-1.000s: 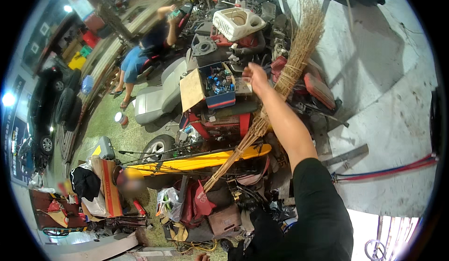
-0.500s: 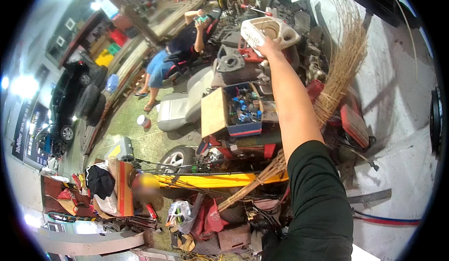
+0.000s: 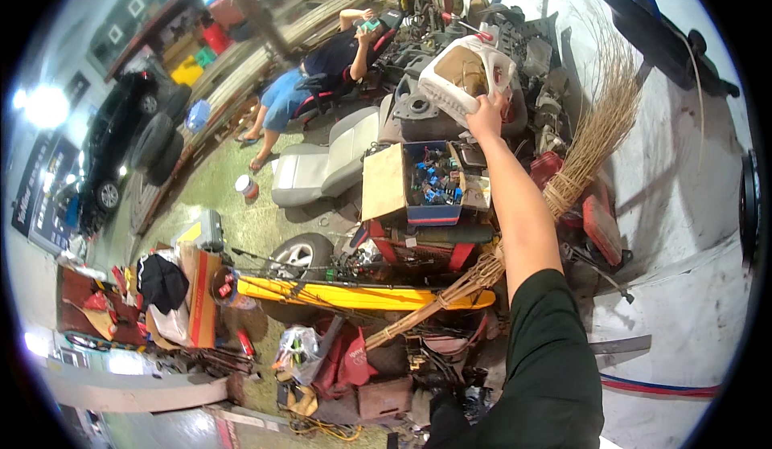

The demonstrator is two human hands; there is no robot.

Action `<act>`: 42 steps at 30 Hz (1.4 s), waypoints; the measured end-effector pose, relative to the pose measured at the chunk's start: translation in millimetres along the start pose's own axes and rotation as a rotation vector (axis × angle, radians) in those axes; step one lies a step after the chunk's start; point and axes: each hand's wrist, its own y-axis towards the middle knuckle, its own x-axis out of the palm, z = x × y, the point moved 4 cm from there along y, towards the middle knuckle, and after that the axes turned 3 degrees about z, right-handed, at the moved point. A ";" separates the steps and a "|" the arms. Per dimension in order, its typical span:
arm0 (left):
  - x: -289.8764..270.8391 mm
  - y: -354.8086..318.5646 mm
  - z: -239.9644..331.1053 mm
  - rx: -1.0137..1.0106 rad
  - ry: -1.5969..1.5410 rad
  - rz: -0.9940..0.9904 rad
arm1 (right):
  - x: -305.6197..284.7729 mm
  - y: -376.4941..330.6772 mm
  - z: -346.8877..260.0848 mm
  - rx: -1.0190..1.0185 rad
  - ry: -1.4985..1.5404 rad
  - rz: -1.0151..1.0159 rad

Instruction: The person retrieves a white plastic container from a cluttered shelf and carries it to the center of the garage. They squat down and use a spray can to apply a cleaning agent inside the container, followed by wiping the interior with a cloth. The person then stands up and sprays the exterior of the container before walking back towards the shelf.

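My right hand (image 3: pixel 489 117) reaches far out at the upper middle, its fingers closed on the near edge of a white plastic jug (image 3: pixel 450 94). The jug is tilted, with a large opening cut in its side, and its inside looks brownish. It is above a heap of greasy metal car parts (image 3: pixel 416 105). A screwdriver with a red handle (image 3: pixel 448 17) lies just beyond it. Nearer to me, below the jug, stands an open cardboard box (image 3: pixel 434 216) full of small blue and black parts. My left hand is out of view.
A twig broom (image 3: pixel 591 139) leans across the right side, close to my forearm. A grey car seat (image 3: pixel 301 177), a wheel (image 3: pixel 299 260) and a long yellow bar (image 3: pixel 354 295) lie to the left. Another person (image 3: pixel 330 67) reclines in a chair beyond the seat.
The jug has turned and tilted in my right hand, so its opening shows more, and it has come slightly nearer. The whole view has shifted a little.
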 end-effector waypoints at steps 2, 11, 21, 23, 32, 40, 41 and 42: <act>-0.1 0.4 -20.4 -0.017 -0.025 -0.020 | -24.3 -19.9 -11.5 -0.069 0.015 0.020; 31.4 40.1 -88.5 0.159 -0.191 0.012 | -169.0 -190.3 -149.3 -0.496 0.312 -0.271; 4.3 7.0 -162.4 0.223 -0.457 0.117 | -284.7 -559.6 -306.1 -0.713 0.678 -0.796; -9.3 12.7 -233.0 0.274 -0.572 0.130 | -323.6 -639.9 -357.4 -0.776 0.750 -0.892; -107.8 60.5 -475.6 0.167 -1.105 0.405 | -425.1 -1007.3 -557.9 -1.031 0.899 -1.371; -145.9 18.2 -706.4 -0.066 -1.464 0.913 | -491.9 -1274.3 -687.9 -1.250 1.088 -1.683; -149.7 17.7 -706.8 -0.093 -1.563 0.944 | -495.0 -1300.6 -707.5 -1.338 1.087 -1.695; -166.0 12.6 -709.7 -0.127 -1.627 0.963 | -506.0 -1326.6 -733.4 -1.411 1.092 -1.710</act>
